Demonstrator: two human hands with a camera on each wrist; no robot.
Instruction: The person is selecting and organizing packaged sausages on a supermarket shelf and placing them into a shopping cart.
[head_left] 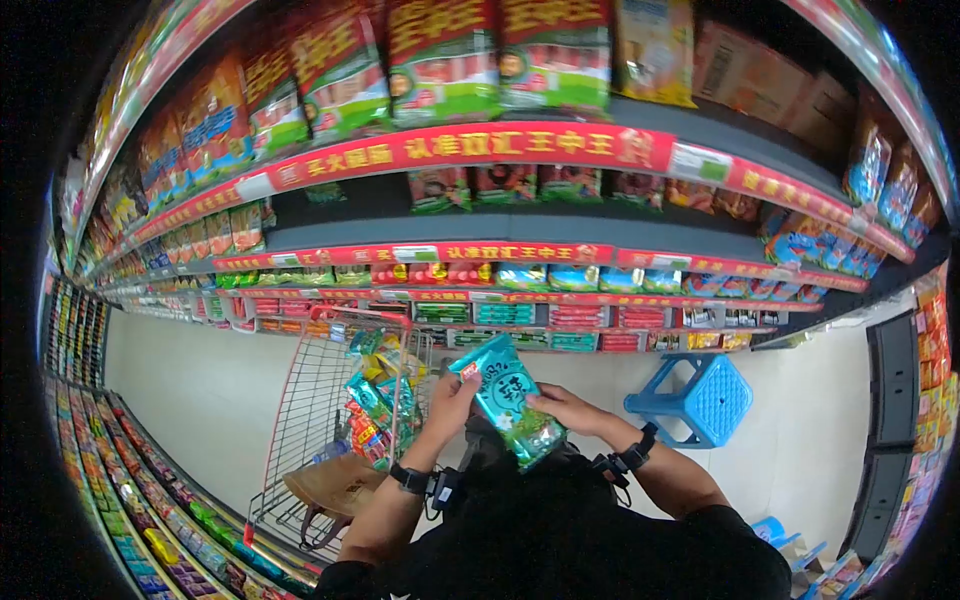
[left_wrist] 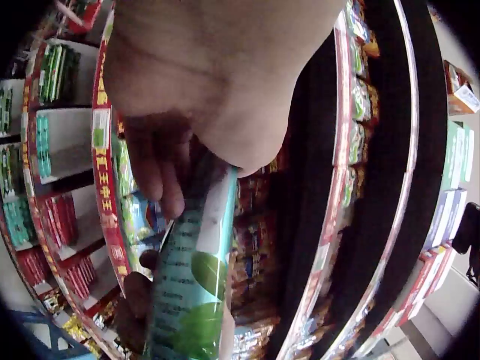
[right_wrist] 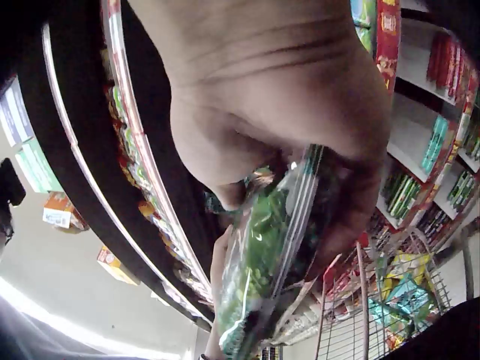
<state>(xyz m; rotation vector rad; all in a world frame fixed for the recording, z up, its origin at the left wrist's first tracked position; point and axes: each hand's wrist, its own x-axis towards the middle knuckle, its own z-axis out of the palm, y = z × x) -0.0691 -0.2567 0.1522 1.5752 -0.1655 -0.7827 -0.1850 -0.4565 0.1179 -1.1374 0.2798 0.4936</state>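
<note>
A teal and green snack packet (head_left: 508, 395) is held in front of the body by both hands. The left hand (head_left: 452, 402) grips its left edge, thumb on the front; the right hand (head_left: 572, 408) pinches its right edge. In the left wrist view the left hand (left_wrist: 202, 97) has its fingers behind the packet (left_wrist: 193, 277), whose printed side and green leaf pictures show. In the right wrist view the right hand (right_wrist: 285, 112) curls round the shiny packet (right_wrist: 262, 255), partly hiding it.
A shopping cart (head_left: 285, 440) at the left holds several packets (head_left: 370, 400) and a brown bag (head_left: 335, 485). A blue stool (head_left: 715, 400) stands on the floor at the right. Stocked shelves (head_left: 500, 240) run across the front, with more goods at both sides.
</note>
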